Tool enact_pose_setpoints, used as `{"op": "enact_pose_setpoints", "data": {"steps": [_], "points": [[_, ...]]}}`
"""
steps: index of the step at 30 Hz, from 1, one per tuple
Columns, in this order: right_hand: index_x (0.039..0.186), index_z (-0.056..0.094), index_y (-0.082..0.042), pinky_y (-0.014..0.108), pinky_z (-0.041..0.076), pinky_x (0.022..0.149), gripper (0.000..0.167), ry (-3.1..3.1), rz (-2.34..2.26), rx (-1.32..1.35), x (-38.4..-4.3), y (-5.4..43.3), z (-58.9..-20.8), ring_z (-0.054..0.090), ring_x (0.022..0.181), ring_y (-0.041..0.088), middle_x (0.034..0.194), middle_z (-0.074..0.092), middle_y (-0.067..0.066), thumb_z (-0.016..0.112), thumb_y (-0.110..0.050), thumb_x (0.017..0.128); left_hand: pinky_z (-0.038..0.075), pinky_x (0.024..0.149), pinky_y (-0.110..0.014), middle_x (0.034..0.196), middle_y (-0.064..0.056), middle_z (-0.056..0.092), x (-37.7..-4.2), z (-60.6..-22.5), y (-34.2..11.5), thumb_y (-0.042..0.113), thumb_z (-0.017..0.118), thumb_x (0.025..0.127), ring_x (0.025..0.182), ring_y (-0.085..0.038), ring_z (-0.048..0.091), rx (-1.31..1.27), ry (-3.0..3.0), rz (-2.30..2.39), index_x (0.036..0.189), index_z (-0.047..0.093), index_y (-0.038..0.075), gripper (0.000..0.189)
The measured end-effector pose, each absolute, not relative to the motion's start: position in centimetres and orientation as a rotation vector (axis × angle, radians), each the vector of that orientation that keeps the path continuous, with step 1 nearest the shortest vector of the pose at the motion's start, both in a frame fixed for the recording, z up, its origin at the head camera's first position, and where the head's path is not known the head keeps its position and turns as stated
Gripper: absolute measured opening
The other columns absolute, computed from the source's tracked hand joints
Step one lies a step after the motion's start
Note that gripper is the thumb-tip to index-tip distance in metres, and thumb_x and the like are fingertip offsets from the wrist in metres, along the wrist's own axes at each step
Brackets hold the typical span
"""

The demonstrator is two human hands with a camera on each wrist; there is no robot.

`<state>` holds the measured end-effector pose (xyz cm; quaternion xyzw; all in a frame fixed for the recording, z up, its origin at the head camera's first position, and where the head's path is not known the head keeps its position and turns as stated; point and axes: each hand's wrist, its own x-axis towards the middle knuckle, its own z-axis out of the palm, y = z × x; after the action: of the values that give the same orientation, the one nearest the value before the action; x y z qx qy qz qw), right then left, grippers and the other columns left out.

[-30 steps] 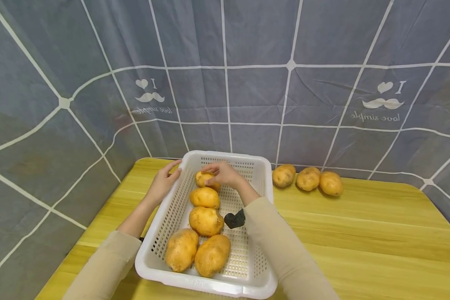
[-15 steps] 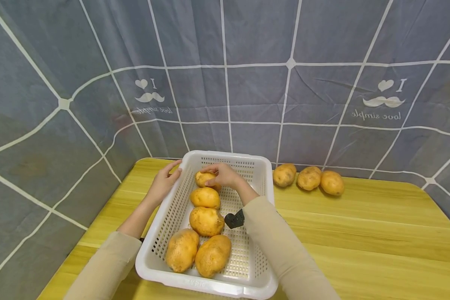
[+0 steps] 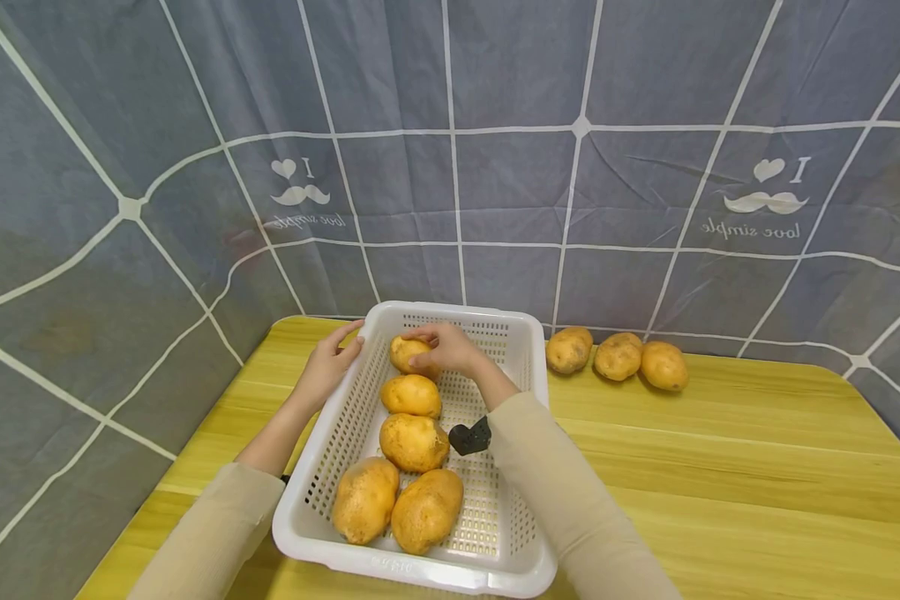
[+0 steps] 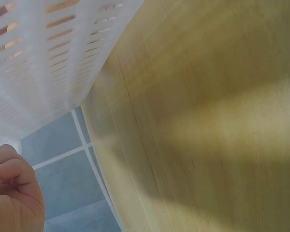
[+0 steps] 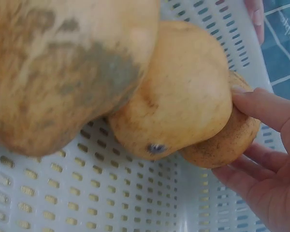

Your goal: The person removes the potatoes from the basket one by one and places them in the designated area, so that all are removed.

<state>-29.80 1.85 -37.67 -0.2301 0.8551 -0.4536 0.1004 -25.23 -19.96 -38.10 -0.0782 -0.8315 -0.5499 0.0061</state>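
A white perforated plastic basket (image 3: 405, 568) stands on the table, with several potatoes inside. At its far left end, my right hand (image 3: 452, 350) holds a potato (image 3: 402, 356) between thumb and fingers. The right wrist view shows the thumb on one side of this potato (image 5: 217, 150) and fingertips at the other. Close to it lies another potato (image 3: 411, 396), then a larger one (image 3: 414, 442). Two big potatoes, one left (image 3: 366, 500) and one right (image 3: 427, 510), sit side by side at the near end. My left hand (image 3: 328, 368) grips the basket's left rim.
Three potatoes lie in a row on the table behind the basket's right side: one left (image 3: 568, 350), one middle (image 3: 618, 357), one right (image 3: 663, 366). A grey curtain (image 3: 510, 183) with white lines hangs along the wood-patterned table's (image 3: 720, 467) back and left edges.
The potato in my right hand has shifted slightly toward the far end of the basket. My left hand stays at the rim, and the other potatoes lie as before.
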Motion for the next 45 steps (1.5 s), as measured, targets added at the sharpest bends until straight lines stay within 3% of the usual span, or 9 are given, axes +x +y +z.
{"op": "enact_pose_setpoints", "data": {"steps": [20, 45], "points": [[0.123, 0.061, -0.003, 0.033, 0.043, 0.094, 0.043, 2.442, -1.518, -0.763, -28.7, 2.7, -35.3, 0.051, 0.111, 0.025, 0.124, 0.058, 0.011, 0.071, -0.006, 0.081, 0.054, 0.061, -0.028, 0.108, -0.028, 0.059, -25.3, -38.1, -19.9, 0.029, 0.045, 0.100, 0.074, -0.019, 0.063, -0.271, -2.612, -1.708, 0.145, 0.035, 0.009, 0.050], [0.125, 0.060, -0.003, 0.035, 0.044, 0.092, 0.044, 2.404, -1.575, -0.755, -27.1, 6.5, -33.9, 0.052, 0.111, 0.025, 0.125, 0.057, 0.012, 0.070, -0.007, 0.082, 0.054, 0.061, -0.029, 0.109, -0.028, 0.058, -25.1, -38.1, -20.0, 0.028, 0.044, 0.100, 0.074, -0.019, 0.062, -0.256, -2.624, -1.649, 0.144, 0.036, 0.008, 0.049]]}}
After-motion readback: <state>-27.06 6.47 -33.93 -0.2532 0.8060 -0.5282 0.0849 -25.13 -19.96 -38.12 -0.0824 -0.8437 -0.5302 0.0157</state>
